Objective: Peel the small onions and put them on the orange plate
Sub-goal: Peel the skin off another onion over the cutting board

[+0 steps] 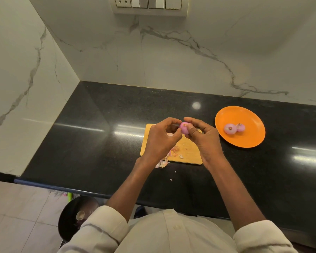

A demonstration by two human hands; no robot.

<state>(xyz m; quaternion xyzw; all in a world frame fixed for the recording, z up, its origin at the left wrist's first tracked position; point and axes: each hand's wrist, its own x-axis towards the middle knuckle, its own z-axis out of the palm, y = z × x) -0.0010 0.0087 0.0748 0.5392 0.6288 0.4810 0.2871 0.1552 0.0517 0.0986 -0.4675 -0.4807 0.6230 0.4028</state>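
Pinching onion between left hand, right hand fingertips above board.

Open black counter left of cutting board; orange plate apparently just right

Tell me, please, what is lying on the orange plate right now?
Two peeled small onions lie touching each other on the orange plate. Nothing else shows there; their undersides are hidden.
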